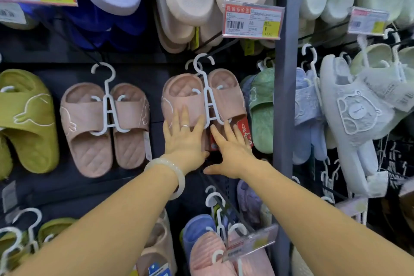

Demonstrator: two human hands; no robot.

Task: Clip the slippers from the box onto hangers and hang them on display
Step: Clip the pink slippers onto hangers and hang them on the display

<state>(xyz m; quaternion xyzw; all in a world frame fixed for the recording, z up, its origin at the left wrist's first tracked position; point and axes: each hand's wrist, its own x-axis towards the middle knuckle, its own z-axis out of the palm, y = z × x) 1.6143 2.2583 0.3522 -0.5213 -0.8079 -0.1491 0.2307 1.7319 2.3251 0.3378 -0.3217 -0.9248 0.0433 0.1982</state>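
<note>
Slipper wall | both hands' fingers [183, 116] spread flat (ring, left) on pink slippers [190, 101]

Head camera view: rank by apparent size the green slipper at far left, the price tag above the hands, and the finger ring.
1. Green slipper
2. Price tag
3. Ring on the left hand

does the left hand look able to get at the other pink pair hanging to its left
Probably yes. The left hand lies flat on the pink pair at the centre; the other pink pair hangs beside it on its own white hanger, with only bare dark backboard between them.
</note>
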